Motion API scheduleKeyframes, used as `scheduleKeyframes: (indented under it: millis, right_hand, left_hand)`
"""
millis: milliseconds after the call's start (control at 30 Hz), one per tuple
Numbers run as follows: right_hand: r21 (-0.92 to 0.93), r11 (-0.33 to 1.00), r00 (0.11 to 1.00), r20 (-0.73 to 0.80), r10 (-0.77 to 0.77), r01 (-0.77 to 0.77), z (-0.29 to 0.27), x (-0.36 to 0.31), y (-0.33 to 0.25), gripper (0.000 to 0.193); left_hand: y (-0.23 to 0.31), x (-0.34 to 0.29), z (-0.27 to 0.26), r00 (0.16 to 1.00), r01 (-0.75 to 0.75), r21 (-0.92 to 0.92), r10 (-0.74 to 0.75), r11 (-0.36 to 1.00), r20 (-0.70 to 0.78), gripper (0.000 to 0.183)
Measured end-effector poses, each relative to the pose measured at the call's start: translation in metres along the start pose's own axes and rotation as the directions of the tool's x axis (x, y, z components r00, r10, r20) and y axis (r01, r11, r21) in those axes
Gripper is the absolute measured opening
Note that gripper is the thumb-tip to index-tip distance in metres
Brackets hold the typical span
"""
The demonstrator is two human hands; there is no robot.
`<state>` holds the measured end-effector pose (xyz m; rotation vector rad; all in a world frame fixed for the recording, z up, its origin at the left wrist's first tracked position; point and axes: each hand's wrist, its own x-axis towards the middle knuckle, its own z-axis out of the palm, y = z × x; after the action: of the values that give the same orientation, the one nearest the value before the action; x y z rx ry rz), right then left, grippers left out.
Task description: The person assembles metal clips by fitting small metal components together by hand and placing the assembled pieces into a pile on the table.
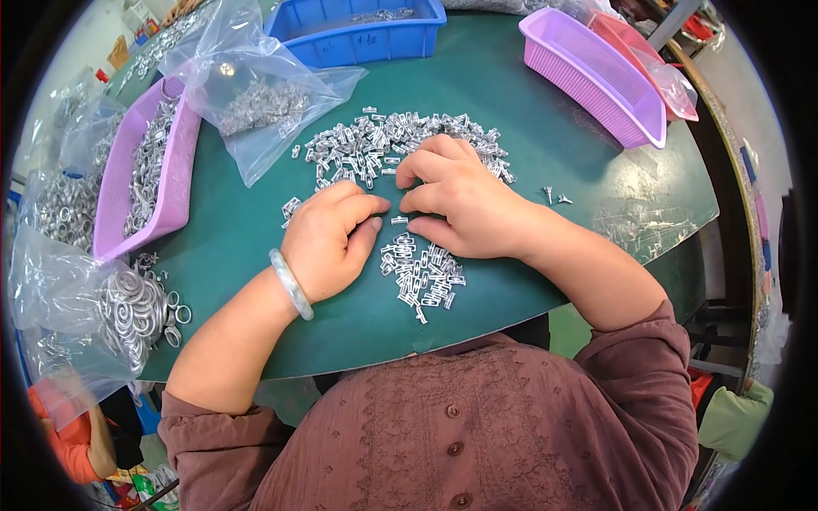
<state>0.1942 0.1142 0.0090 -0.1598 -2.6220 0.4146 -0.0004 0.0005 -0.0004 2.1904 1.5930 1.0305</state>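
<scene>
Hands first: our left hand (336,230) is loosely curled over the green desk (503,94), and we honestly can't tell if it's pinching anything underneath. Our right hand (456,200) is half open, thumb and index finger apart, nothing visible between them. One lone silvery piece (399,221) lies on the desk in the gap between the two hands, right by the fingertips.

Far side of the hands we've got the big pile (383,140) of those little pieces, and on the near side a smaller pile (426,277). A couple of stray bits (549,193) lie off to the right.

Around us: lilac basket (183,183) on the left with metal parts in it, clear bag (264,106) beside it, blue bin (354,43) at the far edge, another lilac basket (588,89) far right. Metal rings (136,307) (yep, a whole heap) lie near left.
</scene>
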Motion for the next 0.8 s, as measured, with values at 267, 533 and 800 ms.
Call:
scheduleKeyframes:
  millis: [267,533,800]
  right_hand:
    - [-0.003,1.000,1.000,-0.018,-0.017,0.017,0.007,-0.001,-0.001,0.010]
    - [0.070,0.997,0.997,-0.066,-0.039,0.043,0.008,0.004,-0.002,0.016]
    - [-0.042,0.991,0.992,-0.019,0.123,-0.123,-0.006,-0.002,0.005,0.014]
  left_hand:
    - [0.004,0.001,-0.002,1.000,0.011,-0.026,-0.010,1.000,0.019,0.017]
    - [0.002,-0.001,-0.001,0.998,0.053,-0.022,-0.052,0.998,0.035,0.012]
    - [0.003,-0.001,0.000,0.994,0.096,-0.026,-0.095,0.995,0.051,0.010]
